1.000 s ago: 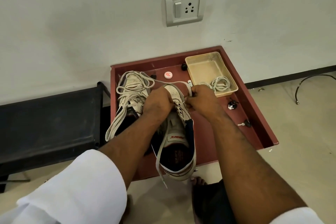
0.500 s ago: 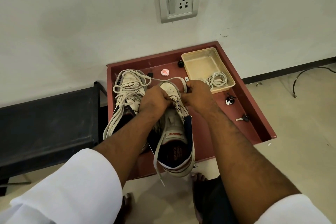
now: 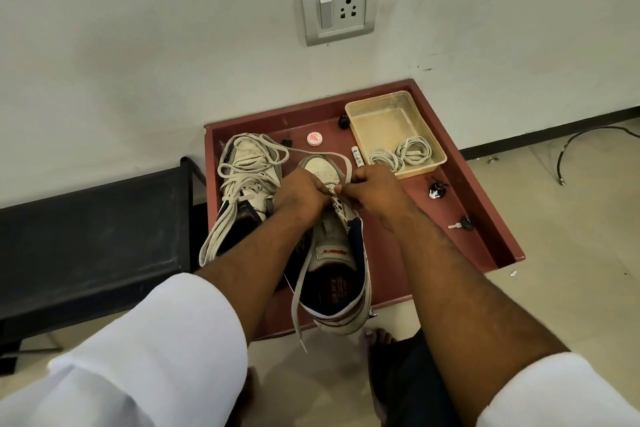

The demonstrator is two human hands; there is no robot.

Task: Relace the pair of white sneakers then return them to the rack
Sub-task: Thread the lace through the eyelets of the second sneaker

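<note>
Two white sneakers with navy lining stand on a dark red tray (image 3: 485,218). The right sneaker (image 3: 337,263) points away from me, its heel over the tray's near edge. My left hand (image 3: 301,192) and my right hand (image 3: 372,189) meet over its eyelets, fingertips pinching its white lace (image 3: 341,163), which loops over the toe. One loose lace end (image 3: 297,305) hangs down past the heel. The left sneaker (image 3: 247,166) lies beside it with its lace piled in loose loops on top.
A beige plastic box (image 3: 388,107) on the tray's far right holds a coiled white lace (image 3: 401,154). A small round tin (image 3: 314,138), a white tube (image 3: 356,156), keys (image 3: 460,224) and a small figure (image 3: 436,190) lie on the tray. A black bench (image 3: 90,236) stands left; a wall socket (image 3: 337,5) is above.
My hands have drawn closer together over the right sneaker's eyelets; the right hand came in from the lace beside the toe. The shoes have stayed put.
</note>
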